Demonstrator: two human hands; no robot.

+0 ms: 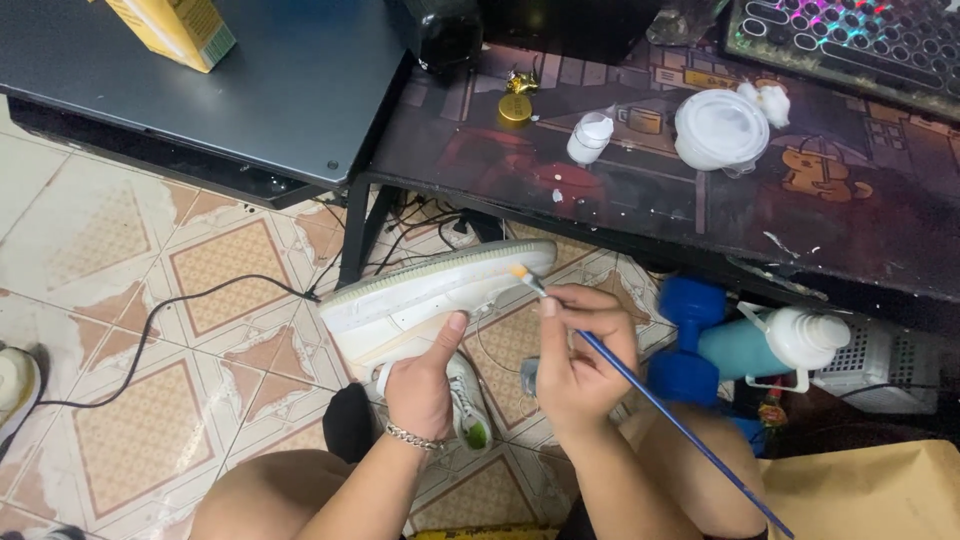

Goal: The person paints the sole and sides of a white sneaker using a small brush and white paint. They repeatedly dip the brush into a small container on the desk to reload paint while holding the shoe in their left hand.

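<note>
My left hand [425, 378] grips a white sneaker [420, 300] turned on its side, sole edge facing up and away, thumb pressed on its side panel. My right hand [582, 358] pinches a thin paintbrush with a long blue handle [680, 425]. The brush's bristle tip [521, 273] touches the sneaker's toe-end sole edge. A chain bracelet sits on my left wrist. On the desk above lie a small white bottle [589, 138] and a round white lid or dish [721, 129].
A dark desk with a printed mat [620, 190] spans the top right, a lit keyboard [850, 40] at its back. Blue dumbbell [688, 335] and teal water bottle [765, 345] lie under it. Black cable [180, 310] crosses the tiled floor; yellow box [175, 28] top left.
</note>
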